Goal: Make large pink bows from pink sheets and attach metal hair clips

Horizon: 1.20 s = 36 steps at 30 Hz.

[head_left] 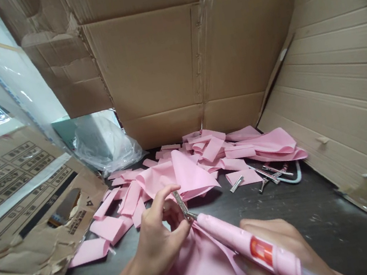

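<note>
My left hand (161,231) pinches a metal hair clip (181,204) at the gathered middle of a large pink fabric bow (206,266). One part of the bow fans out beyond the fingers and the other hangs toward me. From the right, my right hand (280,243) grips a pink hot glue gun (236,237) with a red-orange label. The gun's nozzle meets the clip's lower end near my left thumb; whether glue is coming out cannot be seen. The fingers around the gun's handle are partly hidden behind it.
Many folded pink fabric strips (132,198) lie across the dark table (312,223). Several loose metal clips (268,174) sit at the right by a pale cable (295,179). Cardboard walls (149,63) enclose the back and sides. A clear plastic bag (107,146) stands at the back left.
</note>
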Each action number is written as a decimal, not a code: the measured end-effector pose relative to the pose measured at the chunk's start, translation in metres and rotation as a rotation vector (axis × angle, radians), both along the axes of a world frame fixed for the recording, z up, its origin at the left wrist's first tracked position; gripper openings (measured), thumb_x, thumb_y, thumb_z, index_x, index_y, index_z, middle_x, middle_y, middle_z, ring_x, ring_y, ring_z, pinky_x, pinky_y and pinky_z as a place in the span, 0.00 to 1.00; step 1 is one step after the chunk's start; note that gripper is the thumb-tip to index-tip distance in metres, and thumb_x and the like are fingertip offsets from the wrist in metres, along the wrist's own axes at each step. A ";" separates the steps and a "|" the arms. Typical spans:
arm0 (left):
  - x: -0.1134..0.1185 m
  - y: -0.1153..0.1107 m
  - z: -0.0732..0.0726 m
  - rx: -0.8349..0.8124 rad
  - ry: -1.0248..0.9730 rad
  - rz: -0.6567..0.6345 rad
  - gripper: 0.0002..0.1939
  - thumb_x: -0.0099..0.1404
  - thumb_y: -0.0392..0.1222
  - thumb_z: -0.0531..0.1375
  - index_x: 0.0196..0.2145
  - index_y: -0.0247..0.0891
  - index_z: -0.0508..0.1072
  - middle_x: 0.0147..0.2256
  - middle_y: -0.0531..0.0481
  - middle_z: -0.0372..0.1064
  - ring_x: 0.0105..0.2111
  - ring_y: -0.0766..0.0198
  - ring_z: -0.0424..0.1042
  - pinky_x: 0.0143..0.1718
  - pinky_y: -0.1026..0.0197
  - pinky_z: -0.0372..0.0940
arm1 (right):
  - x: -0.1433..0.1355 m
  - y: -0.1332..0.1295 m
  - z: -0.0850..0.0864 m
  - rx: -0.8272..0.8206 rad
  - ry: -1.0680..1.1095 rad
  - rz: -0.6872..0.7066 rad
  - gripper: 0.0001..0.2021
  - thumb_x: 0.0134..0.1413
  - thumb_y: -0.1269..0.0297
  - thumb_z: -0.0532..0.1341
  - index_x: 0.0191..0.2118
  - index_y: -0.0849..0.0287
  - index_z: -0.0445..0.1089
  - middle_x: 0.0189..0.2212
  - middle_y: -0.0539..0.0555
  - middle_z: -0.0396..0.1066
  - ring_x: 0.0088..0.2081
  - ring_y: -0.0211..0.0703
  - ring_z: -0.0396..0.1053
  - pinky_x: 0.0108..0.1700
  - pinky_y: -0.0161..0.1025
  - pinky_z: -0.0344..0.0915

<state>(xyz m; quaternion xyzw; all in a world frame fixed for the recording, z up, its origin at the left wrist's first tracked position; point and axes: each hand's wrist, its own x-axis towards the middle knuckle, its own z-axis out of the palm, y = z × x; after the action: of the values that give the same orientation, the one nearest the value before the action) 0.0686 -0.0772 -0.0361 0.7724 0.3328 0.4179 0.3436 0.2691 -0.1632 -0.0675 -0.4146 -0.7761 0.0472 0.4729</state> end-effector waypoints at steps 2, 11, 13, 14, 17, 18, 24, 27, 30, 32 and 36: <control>0.000 0.000 0.000 0.004 -0.002 0.003 0.26 0.57 0.28 0.58 0.53 0.39 0.61 0.26 0.57 0.63 0.23 0.71 0.63 0.25 0.69 0.62 | 0.000 0.000 -0.002 0.008 0.002 -0.010 0.10 0.49 0.70 0.55 0.22 0.56 0.53 0.18 0.46 0.53 0.18 0.34 0.51 0.20 0.36 0.46; 0.000 0.001 -0.001 0.001 -0.006 0.005 0.26 0.57 0.28 0.58 0.53 0.40 0.61 0.26 0.58 0.63 0.23 0.71 0.63 0.25 0.68 0.62 | 0.001 0.001 0.004 -0.002 -0.030 0.003 0.11 0.50 0.71 0.55 0.22 0.56 0.53 0.18 0.45 0.53 0.17 0.33 0.52 0.20 0.35 0.48; 0.000 0.001 -0.001 -0.001 -0.008 0.001 0.26 0.57 0.28 0.58 0.53 0.40 0.61 0.27 0.57 0.64 0.24 0.71 0.64 0.26 0.68 0.63 | 0.002 0.002 0.004 0.007 -0.043 0.006 0.11 0.49 0.71 0.55 0.22 0.56 0.53 0.18 0.45 0.53 0.17 0.33 0.52 0.19 0.35 0.48; 0.000 0.001 -0.001 -0.003 -0.008 0.001 0.26 0.57 0.28 0.58 0.53 0.40 0.61 0.27 0.57 0.64 0.24 0.71 0.65 0.27 0.68 0.63 | 0.002 0.002 0.003 0.010 -0.045 0.004 0.10 0.49 0.71 0.55 0.22 0.56 0.53 0.18 0.45 0.53 0.17 0.33 0.52 0.19 0.35 0.48; 0.000 0.001 -0.001 -0.003 -0.007 0.007 0.26 0.58 0.28 0.58 0.53 0.40 0.61 0.27 0.58 0.64 0.24 0.71 0.64 0.27 0.68 0.63 | 0.002 0.001 0.003 0.001 -0.036 -0.005 0.10 0.50 0.71 0.55 0.22 0.56 0.54 0.18 0.46 0.54 0.17 0.34 0.53 0.19 0.35 0.49; 0.000 0.001 -0.001 -0.002 -0.008 0.007 0.26 0.58 0.28 0.58 0.53 0.40 0.61 0.26 0.58 0.64 0.24 0.71 0.64 0.27 0.68 0.63 | 0.002 0.000 0.004 -0.011 -0.038 -0.002 0.10 0.50 0.70 0.55 0.22 0.56 0.54 0.18 0.46 0.54 0.17 0.34 0.53 0.20 0.35 0.50; 0.000 0.001 -0.001 0.000 -0.018 -0.016 0.26 0.58 0.27 0.57 0.53 0.42 0.61 0.26 0.59 0.63 0.24 0.71 0.64 0.27 0.69 0.63 | 0.005 -0.005 0.016 -0.087 -0.153 -0.056 0.11 0.56 0.69 0.54 0.23 0.57 0.57 0.20 0.49 0.61 0.20 0.37 0.59 0.23 0.35 0.56; -0.001 0.000 0.001 0.008 -0.032 -0.029 0.26 0.58 0.27 0.58 0.53 0.43 0.61 0.26 0.59 0.62 0.25 0.71 0.64 0.26 0.69 0.62 | 0.011 0.004 0.016 -0.045 -0.218 -0.200 0.12 0.58 0.67 0.54 0.24 0.57 0.58 0.20 0.50 0.62 0.19 0.37 0.60 0.22 0.35 0.55; -0.002 0.000 0.003 -0.024 -0.034 -0.040 0.26 0.58 0.28 0.59 0.54 0.43 0.62 0.27 0.58 0.63 0.25 0.71 0.63 0.26 0.68 0.61 | 0.020 0.015 0.014 0.029 -0.250 -0.301 0.11 0.60 0.65 0.54 0.26 0.57 0.61 0.21 0.50 0.63 0.20 0.37 0.61 0.22 0.35 0.57; -0.002 0.000 0.003 -0.078 -0.041 -0.053 0.27 0.59 0.31 0.61 0.55 0.42 0.61 0.27 0.57 0.64 0.25 0.71 0.64 0.27 0.67 0.61 | 0.028 0.019 0.015 0.103 -0.265 -0.337 0.08 0.61 0.66 0.54 0.31 0.60 0.65 0.26 0.54 0.68 0.25 0.41 0.67 0.27 0.36 0.61; -0.003 0.003 0.003 -0.228 -0.126 -0.146 0.33 0.57 0.36 0.66 0.58 0.43 0.60 0.29 0.56 0.64 0.27 0.70 0.64 0.29 0.66 0.62 | 0.052 0.021 0.017 0.222 -0.304 -0.398 0.11 0.60 0.67 0.52 0.47 0.64 0.65 0.40 0.62 0.72 0.39 0.51 0.72 0.39 0.42 0.66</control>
<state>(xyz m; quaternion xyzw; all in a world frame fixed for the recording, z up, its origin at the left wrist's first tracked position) 0.0652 -0.0745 -0.0331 0.7228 0.2989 0.3991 0.4786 0.3210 -0.1423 -0.0508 -0.5070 -0.7417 -0.1948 0.3936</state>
